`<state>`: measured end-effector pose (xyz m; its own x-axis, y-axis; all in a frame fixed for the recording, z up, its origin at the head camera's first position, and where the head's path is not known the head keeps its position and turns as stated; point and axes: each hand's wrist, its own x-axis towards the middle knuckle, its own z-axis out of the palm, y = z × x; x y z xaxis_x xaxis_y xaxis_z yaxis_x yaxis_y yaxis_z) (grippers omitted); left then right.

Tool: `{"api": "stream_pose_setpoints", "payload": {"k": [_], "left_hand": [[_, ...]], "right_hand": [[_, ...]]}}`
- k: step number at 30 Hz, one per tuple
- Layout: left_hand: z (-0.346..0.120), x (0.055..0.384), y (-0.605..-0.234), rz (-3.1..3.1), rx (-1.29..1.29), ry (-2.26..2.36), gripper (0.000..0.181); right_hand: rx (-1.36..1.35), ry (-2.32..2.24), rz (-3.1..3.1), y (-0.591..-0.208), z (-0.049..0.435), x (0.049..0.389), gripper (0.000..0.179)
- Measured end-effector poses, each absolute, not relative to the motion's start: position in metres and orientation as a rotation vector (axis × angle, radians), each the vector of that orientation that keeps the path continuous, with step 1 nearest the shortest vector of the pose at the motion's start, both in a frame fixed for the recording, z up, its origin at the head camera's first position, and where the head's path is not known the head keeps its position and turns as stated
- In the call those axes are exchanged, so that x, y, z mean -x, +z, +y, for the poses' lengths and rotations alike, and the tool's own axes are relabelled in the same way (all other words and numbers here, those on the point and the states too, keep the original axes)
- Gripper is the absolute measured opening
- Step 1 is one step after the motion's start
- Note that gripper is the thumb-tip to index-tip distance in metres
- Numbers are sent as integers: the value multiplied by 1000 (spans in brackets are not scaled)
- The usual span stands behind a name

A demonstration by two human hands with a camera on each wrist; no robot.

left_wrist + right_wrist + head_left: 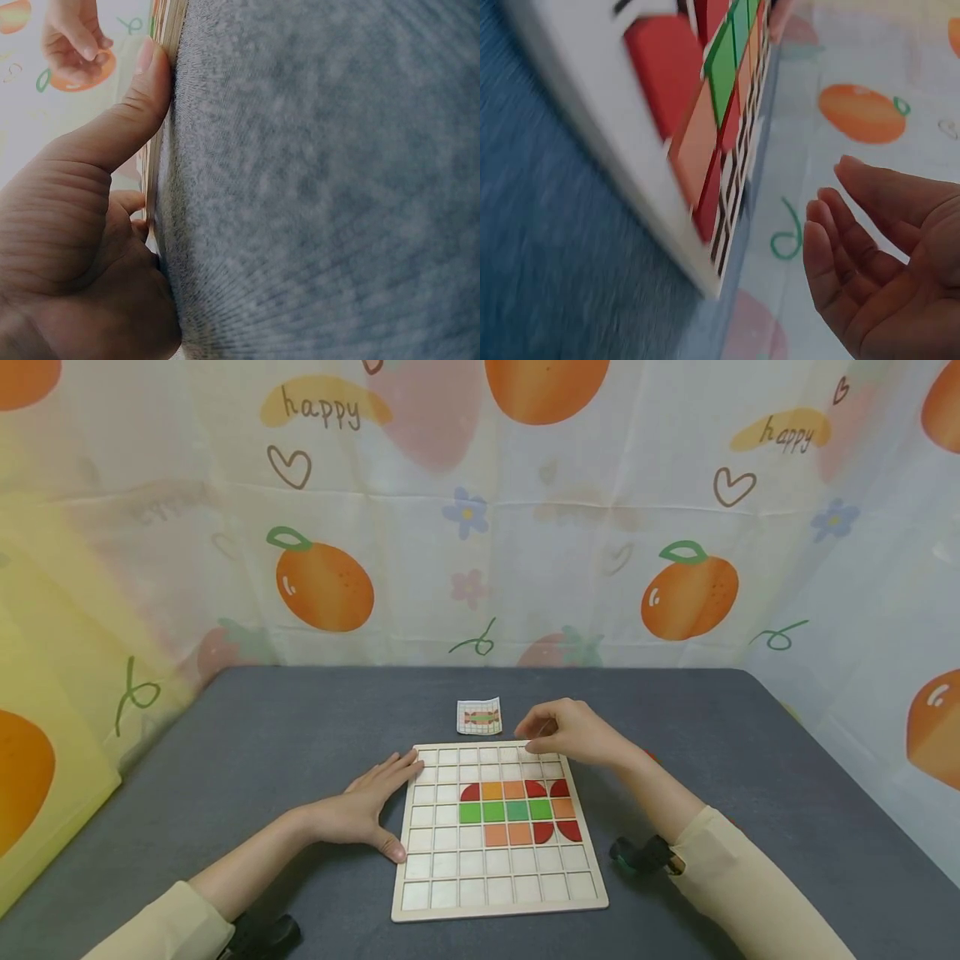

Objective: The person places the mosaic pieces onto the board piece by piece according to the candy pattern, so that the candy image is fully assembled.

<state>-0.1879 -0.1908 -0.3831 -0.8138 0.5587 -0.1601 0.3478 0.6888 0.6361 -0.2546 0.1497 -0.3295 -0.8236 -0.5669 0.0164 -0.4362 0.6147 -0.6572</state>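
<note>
A pale wooden grid board (447, 892) lies on the dark table in the head view. Coloured tiles fill part of its right side: green squares (492, 812), a teal square (517, 810), orange squares (519, 835) and red rounded tiles (567, 831). My left hand (360, 806) rests against the board's left edge, thumb near the lower part and fingertips by the upper corner. Over the board's top right edge hovers my right hand (573, 731), its fingers loosely bent. In the right wrist view, this hand (892, 262) has nothing visible between thumb and fingers.
Behind the board lies a small pattern card (478, 717) with a printed grid and coloured design. Red bits (651, 757) peek out from behind my right forearm, mostly hidden. A printed fruit curtain (480, 527) hangs beyond the table (322, 718).
</note>
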Motion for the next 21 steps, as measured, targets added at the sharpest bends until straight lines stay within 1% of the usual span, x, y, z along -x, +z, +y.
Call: {"api": "stream_pose_setpoints", "payload": {"k": [11,21], "left_hand": [[-190,186,-379,2547,-705,878,122],[-190,186,-379,2541,-707,875,123]], "right_hand": [[767,-961,2679,-327,203,261,32],[644,-858,2730,-327,252,274,37]]}}
